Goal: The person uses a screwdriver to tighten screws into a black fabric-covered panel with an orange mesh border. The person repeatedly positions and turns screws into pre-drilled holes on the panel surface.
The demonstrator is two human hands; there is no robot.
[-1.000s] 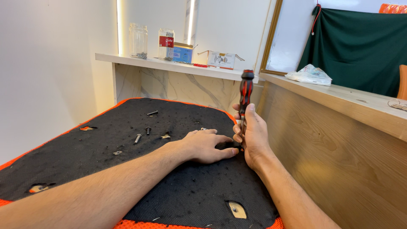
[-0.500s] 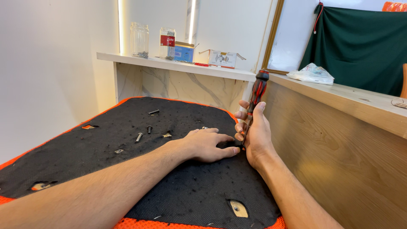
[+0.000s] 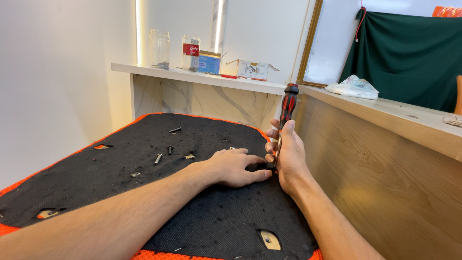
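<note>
A black fabric panel with an orange border (image 3: 120, 178) lies flat in front of me, with several holes in it. My right hand (image 3: 288, 156) grips a screwdriver with a red and black handle (image 3: 288, 105), held nearly upright, its tip down at the panel's right edge. My left hand (image 3: 232, 167) lies flat on the fabric, fingertips next to the screwdriver's tip. What the tip touches is hidden by my fingers. Loose bolts (image 3: 163, 153) lie on the fabric to the left.
A wooden counter (image 3: 385, 159) rises close on the right, with a plastic bag (image 3: 352, 87) on top. A white shelf (image 3: 202, 77) at the back carries glass jars (image 3: 159, 48) and small boxes (image 3: 252, 70). A dark green cloth (image 3: 409, 58) hangs at the back right.
The screwdriver handle has tilted slightly to the right and back while my right hand kept its grip. My left hand has stayed flat in place.
</note>
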